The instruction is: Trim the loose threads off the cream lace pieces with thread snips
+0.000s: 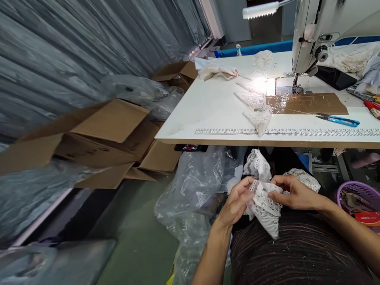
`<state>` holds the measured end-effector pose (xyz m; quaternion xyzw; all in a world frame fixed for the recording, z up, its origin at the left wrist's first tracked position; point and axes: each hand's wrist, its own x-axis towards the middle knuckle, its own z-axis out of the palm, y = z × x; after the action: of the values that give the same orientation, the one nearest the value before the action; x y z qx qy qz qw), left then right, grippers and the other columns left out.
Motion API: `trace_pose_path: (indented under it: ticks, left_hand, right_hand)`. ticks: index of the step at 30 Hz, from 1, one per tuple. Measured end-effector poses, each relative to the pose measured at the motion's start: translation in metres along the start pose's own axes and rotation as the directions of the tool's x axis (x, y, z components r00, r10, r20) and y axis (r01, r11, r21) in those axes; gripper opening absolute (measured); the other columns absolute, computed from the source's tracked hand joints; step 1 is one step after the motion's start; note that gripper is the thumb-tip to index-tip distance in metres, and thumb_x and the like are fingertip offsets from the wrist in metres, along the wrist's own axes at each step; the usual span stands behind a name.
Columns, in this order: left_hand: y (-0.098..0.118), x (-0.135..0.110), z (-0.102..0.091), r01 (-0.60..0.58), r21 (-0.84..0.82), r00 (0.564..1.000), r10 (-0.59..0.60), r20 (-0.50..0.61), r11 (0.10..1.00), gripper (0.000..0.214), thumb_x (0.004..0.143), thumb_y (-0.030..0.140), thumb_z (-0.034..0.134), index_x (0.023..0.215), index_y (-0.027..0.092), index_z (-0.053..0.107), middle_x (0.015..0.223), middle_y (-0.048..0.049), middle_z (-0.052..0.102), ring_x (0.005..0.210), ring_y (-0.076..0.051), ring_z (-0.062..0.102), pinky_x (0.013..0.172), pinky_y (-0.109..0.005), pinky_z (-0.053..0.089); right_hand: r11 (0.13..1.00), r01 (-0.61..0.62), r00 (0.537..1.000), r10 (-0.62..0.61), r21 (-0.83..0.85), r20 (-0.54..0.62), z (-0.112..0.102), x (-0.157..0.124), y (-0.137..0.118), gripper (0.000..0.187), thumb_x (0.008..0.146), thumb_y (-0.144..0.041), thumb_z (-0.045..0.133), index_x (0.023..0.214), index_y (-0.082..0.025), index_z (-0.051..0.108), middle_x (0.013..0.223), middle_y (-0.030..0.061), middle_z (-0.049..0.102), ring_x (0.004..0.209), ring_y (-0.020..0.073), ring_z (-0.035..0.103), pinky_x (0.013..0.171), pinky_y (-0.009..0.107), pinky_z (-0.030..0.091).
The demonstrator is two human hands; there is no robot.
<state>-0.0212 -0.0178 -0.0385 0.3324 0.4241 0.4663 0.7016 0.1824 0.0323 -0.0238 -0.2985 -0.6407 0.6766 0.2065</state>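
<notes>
Both my hands hold a piece of white lace fabric (265, 206) over my lap, below the table edge. My left hand (237, 202) pinches its left side with the fingers closed. My right hand (293, 193) grips its right side, fingers curled on the lace. More white lace (257, 164) lies on my lap just behind, under the table. A chain of several lace pieces (255, 107) trails across the white sewing table (213, 114) toward the sewing machine (311, 39), and a thin thread hangs from it toward my hands.
Blue-handled scissors (341, 120) and a brown cardboard sheet (308, 103) lie on the table by the needle. Open cardboard boxes (103, 138) and clear plastic bags (196, 186) stand on the floor at left. A purple basket (360, 196) sits at right.
</notes>
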Motion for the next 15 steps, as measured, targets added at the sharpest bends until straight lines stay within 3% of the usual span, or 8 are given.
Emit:
trace_pose_path:
  ticks: [4,7,10,11,12,14,15]
  left_hand:
    - [-0.006,0.013,0.007,0.096,-0.056,0.995,-0.095,0.027,0.994,0.066,0.054,0.054,0.09,0.104,0.016,0.071,0.085,-0.005,0.071,0.072,-0.016,0.064,0.068,-0.025,0.051]
    - [-0.006,0.015,0.009,0.151,-0.013,0.988,-0.151,-0.036,0.988,0.054,0.056,0.051,0.09,0.091,0.014,0.072,0.074,-0.0029,0.069,0.06,-0.013,0.06,0.059,-0.023,0.047]
    - [-0.005,0.014,0.006,0.09,0.083,0.986,-0.077,-0.147,0.992,0.042,0.062,0.051,0.087,0.078,0.015,0.072,0.067,0.0005,0.064,0.057,-0.01,0.055,0.057,-0.022,0.043]
    - [-0.005,0.013,0.005,0.035,0.134,0.985,-0.011,-0.173,0.99,0.04,0.064,0.051,0.086,0.076,0.015,0.073,0.069,0.0002,0.065,0.061,-0.011,0.057,0.06,-0.022,0.044]
    - [-0.005,0.012,0.003,-0.027,0.186,0.98,0.063,-0.187,0.982,0.038,0.065,0.051,0.085,0.075,0.016,0.074,0.073,-0.001,0.067,0.068,-0.013,0.06,0.065,-0.023,0.046]
    - [-0.004,0.01,0.0,-0.124,0.268,0.968,0.176,-0.18,0.955,0.034,0.067,0.05,0.084,0.076,0.017,0.077,0.087,-0.0048,0.071,0.087,-0.018,0.064,0.078,-0.026,0.049]
    - [-0.004,0.009,-0.001,-0.147,0.29,0.966,0.2,-0.165,0.946,0.034,0.069,0.05,0.083,0.078,0.018,0.078,0.094,-0.0068,0.072,0.095,-0.021,0.065,0.084,-0.028,0.049]
  right_hand:
    - [0.985,0.025,0.999,-0.031,-0.17,-0.03,0.002,-0.002,0.0,0.025,0.091,-0.038,0.053,0.079,-0.017,0.058,0.066,-0.0026,0.05,0.059,0.0108,0.042,0.055,0.024,0.036]
    - [0.938,0.053,0.998,-0.061,-0.343,-0.015,-0.003,-0.008,-0.013,0.024,0.094,-0.032,0.049,0.081,-0.017,0.062,0.066,-0.0007,0.058,0.059,0.0121,0.049,0.056,0.025,0.041]
    - [0.832,0.201,0.958,-0.276,-0.518,-0.072,-0.027,-0.017,-0.036,0.018,0.095,-0.028,0.052,0.094,-0.019,0.067,0.081,0.0028,0.07,0.07,0.0145,0.062,0.065,0.027,0.049]
    - [0.773,0.24,0.898,-0.406,-0.587,-0.167,-0.041,-0.02,-0.045,0.017,0.095,-0.029,0.053,0.096,-0.02,0.068,0.084,0.0035,0.072,0.073,0.0153,0.064,0.067,0.029,0.051]
    - [0.705,0.213,0.808,-0.516,-0.676,-0.283,-0.057,-0.022,-0.052,0.015,0.095,-0.031,0.055,0.097,-0.022,0.067,0.086,0.0039,0.071,0.074,0.0161,0.065,0.069,0.03,0.052]
    - [0.524,0.038,0.589,-0.699,-0.851,-0.404,-0.095,-0.025,-0.063,0.021,0.094,-0.038,0.058,0.102,-0.022,0.067,0.09,0.0072,0.07,0.083,0.0204,0.066,0.077,0.038,0.053]
    - [0.428,-0.062,0.593,-0.711,-0.902,-0.378,-0.113,-0.025,-0.065,0.032,0.092,-0.047,0.058,0.109,-0.021,0.067,0.101,0.0113,0.069,0.098,0.0258,0.065,0.088,0.046,0.052]
